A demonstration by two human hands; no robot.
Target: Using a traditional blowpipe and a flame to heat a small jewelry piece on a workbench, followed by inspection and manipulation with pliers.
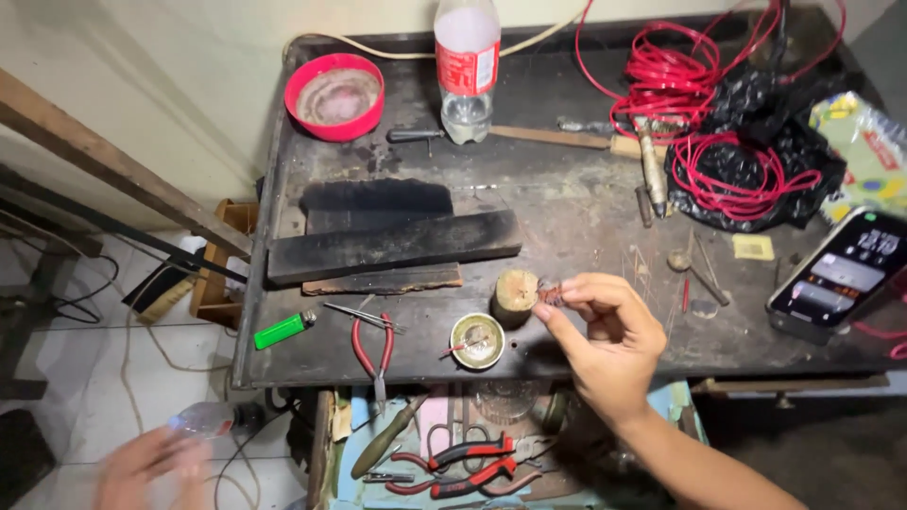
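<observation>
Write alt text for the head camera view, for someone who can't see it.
A person's right hand pinches a small reddish-brown piece beside a short wooden block on a dark, cluttered workbench. Nearby lie a small round tin, red-handled pliers and a green lighter; the blurred left hand hangs low, off the bench.

Small home repair workshop: scorched, grimy table (pixel 567 227) strewn with pliers (pixel 374 349), coiled red wire (pixel 680 76), a lighter (pixel 283 330), soldering iron (pixel 652 170).
</observation>
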